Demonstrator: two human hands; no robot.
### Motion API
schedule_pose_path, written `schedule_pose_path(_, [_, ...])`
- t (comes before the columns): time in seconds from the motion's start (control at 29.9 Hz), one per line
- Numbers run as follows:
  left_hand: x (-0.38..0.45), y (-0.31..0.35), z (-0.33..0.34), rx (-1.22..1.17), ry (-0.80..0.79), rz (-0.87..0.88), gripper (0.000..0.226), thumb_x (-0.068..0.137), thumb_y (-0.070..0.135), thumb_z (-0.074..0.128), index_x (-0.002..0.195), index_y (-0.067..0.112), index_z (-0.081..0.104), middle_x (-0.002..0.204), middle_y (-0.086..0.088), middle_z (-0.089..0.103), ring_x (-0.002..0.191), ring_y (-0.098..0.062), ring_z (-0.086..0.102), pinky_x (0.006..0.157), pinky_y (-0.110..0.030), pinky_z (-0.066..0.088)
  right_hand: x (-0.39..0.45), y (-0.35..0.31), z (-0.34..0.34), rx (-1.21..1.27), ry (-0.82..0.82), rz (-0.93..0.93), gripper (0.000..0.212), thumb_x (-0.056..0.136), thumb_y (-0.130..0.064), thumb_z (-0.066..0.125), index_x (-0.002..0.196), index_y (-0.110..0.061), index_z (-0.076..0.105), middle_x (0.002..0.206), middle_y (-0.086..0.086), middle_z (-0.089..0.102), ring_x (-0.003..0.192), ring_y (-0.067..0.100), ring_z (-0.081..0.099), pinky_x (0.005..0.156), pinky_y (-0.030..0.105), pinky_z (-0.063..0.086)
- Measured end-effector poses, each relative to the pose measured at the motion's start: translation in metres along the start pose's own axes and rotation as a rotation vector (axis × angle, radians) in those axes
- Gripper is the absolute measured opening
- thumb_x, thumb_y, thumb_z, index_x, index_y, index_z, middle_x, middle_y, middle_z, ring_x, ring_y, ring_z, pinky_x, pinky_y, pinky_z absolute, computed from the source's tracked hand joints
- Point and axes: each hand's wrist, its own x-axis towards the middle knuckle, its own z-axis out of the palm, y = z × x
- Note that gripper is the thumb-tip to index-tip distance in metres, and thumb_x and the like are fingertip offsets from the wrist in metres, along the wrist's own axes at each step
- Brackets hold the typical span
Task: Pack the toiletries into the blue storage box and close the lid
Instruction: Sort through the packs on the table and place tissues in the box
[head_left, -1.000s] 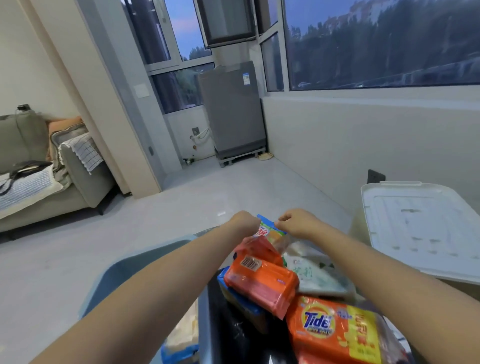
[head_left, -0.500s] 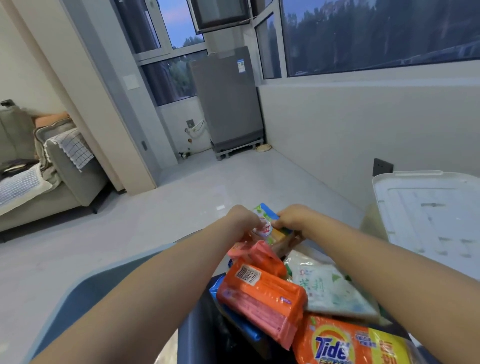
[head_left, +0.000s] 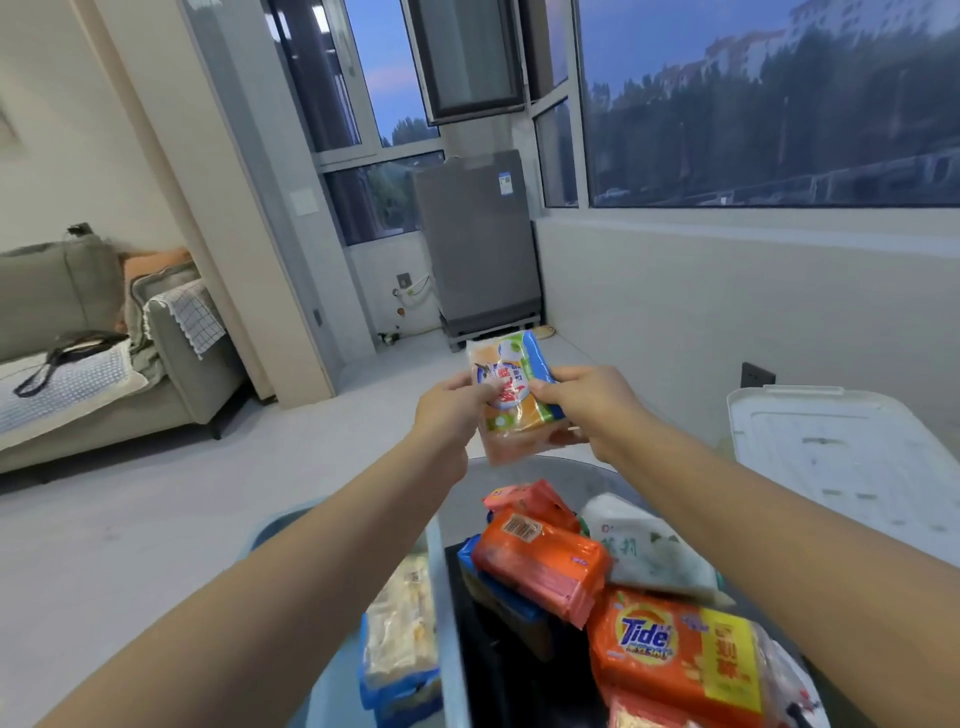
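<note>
From the head camera, both arms reach forward and hold one soap multipack (head_left: 511, 396) up in the air above the pile. The left hand (head_left: 451, 410) pinches its left edge with curled fingers; the right hand (head_left: 587, 404) grips its right, blue-trimmed edge. Below lie an orange wrapped pack (head_left: 540, 564), a Tide soap bar (head_left: 675, 644) and a white-green pouch (head_left: 649, 551). The blue storage box (head_left: 270, 527) sits lower left with a packet (head_left: 400, 629) inside. The white lid (head_left: 841, 457) rests at right.
</note>
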Motion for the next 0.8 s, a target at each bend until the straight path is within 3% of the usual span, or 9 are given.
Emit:
schedule_pose_path(0.03, [-0.013, 0.005, -0.009, -0.016, -0.027, 0.014, 0.011, 0.088, 0.016, 0.062, 0.093, 0.023, 0.069, 0.082, 0.003, 0.075, 0.07, -0.013, 0.071, 0.067, -0.029, 0.056, -0.011, -0.005, 0.005, 0.049, -0.018, 0.005, 0.032, 0.085, -0.017, 0.065, 0.117, -0.014, 0.065, 0.1, 0.012, 0.072, 0.083, 0.024, 0.07, 0.072, 0.041, 0.059])
schedule_pose_path(0.1, [-0.039, 0.015, -0.028, -0.05, -0.103, 0.037, 0.013, 0.089, 0.021, 0.059, 0.095, 0.027, 0.069, 0.07, 0.008, 0.076, 0.058, -0.01, 0.072, 0.054, -0.022, 0.055, -0.033, -0.013, 0.016, 0.123, -0.06, 0.006, 0.029, 0.086, -0.016, 0.064, 0.114, -0.012, 0.067, 0.099, 0.013, 0.073, 0.081, 0.024, 0.07, 0.07, 0.041, 0.059])
schedule_pose_path(0.17, [-0.062, 0.022, -0.048, -0.081, -0.161, 0.065, 0.014, 0.09, 0.023, 0.059, 0.092, 0.03, 0.071, 0.071, 0.007, 0.077, 0.058, -0.011, 0.072, 0.046, -0.02, 0.053, -0.051, -0.018, 0.027, 0.144, -0.095, -0.003, 0.027, 0.086, -0.017, 0.064, 0.111, -0.012, 0.068, 0.098, 0.012, 0.073, 0.08, 0.024, 0.07, 0.073, 0.04, 0.059])
schedule_pose_path(0.33, [-0.105, 0.02, -0.092, -0.023, -0.16, 0.099, 0.024, 0.091, 0.016, 0.053, 0.1, 0.034, 0.066, 0.077, 0.008, 0.076, 0.059, -0.008, 0.071, 0.042, -0.018, 0.049, -0.093, -0.018, 0.053, 0.091, -0.201, -0.006, 0.027, 0.083, -0.019, 0.068, 0.108, -0.01, 0.07, 0.096, 0.013, 0.073, 0.081, 0.026, 0.07, 0.074, 0.04, 0.059])
schedule_pose_path(0.47, [-0.126, 0.01, -0.123, 0.086, -0.125, 0.081, 0.014, 0.089, 0.029, 0.057, 0.099, 0.032, 0.067, 0.08, 0.006, 0.077, 0.062, -0.009, 0.072, 0.046, -0.02, 0.052, -0.119, -0.01, 0.066, -0.012, -0.329, 0.039, 0.019, 0.083, -0.021, 0.067, 0.098, -0.011, 0.07, 0.083, 0.005, 0.072, 0.064, 0.013, 0.065, 0.044, 0.019, 0.049])
schedule_pose_path(0.57, [-0.134, 0.0, -0.141, 0.132, -0.042, -0.035, 0.027, 0.086, 0.047, 0.057, 0.095, 0.023, 0.066, 0.061, 0.007, 0.074, 0.05, -0.007, 0.069, 0.045, -0.02, 0.051, -0.131, -0.003, 0.075, -0.099, -0.374, 0.08, 0.019, 0.084, -0.023, 0.067, 0.099, -0.011, 0.07, 0.084, 0.004, 0.07, 0.069, 0.013, 0.063, 0.047, 0.021, 0.048])
schedule_pose_path(0.63, [-0.139, -0.007, -0.15, 0.104, -0.004, -0.135, 0.036, 0.081, 0.052, 0.061, 0.085, 0.017, 0.067, 0.053, 0.004, 0.069, 0.045, -0.009, 0.064, 0.046, -0.021, 0.052, -0.137, 0.001, 0.079, -0.13, -0.393, 0.107, 0.026, 0.083, -0.029, 0.067, 0.099, -0.009, 0.07, 0.086, 0.005, 0.069, 0.072, 0.015, 0.061, 0.048, 0.022, 0.046])
schedule_pose_path(0.7, [-0.142, -0.015, -0.158, 0.031, 0.005, -0.183, 0.035, 0.08, 0.049, 0.064, 0.084, 0.014, 0.067, 0.063, 0.001, 0.069, 0.053, -0.011, 0.063, 0.054, -0.026, 0.053, -0.143, 0.003, 0.083, -0.145, -0.422, 0.135, 0.041, 0.078, -0.045, 0.068, 0.098, -0.009, 0.069, 0.084, 0.005, 0.069, 0.067, 0.014, 0.06, 0.043, 0.021, 0.043])
schedule_pose_path(0.8, [-0.145, -0.025, -0.166, 0.002, -0.001, -0.179, 0.029, 0.081, 0.041, 0.067, 0.087, 0.013, 0.067, 0.061, 0.003, 0.072, 0.055, -0.01, 0.068, 0.051, -0.025, 0.054, -0.151, 0.004, 0.088, -0.217, -0.476, 0.138, 0.074, 0.056, -0.073, 0.063, 0.098, -0.013, 0.069, 0.09, 0.006, 0.073, 0.071, 0.016, 0.065, 0.047, 0.022, 0.045])
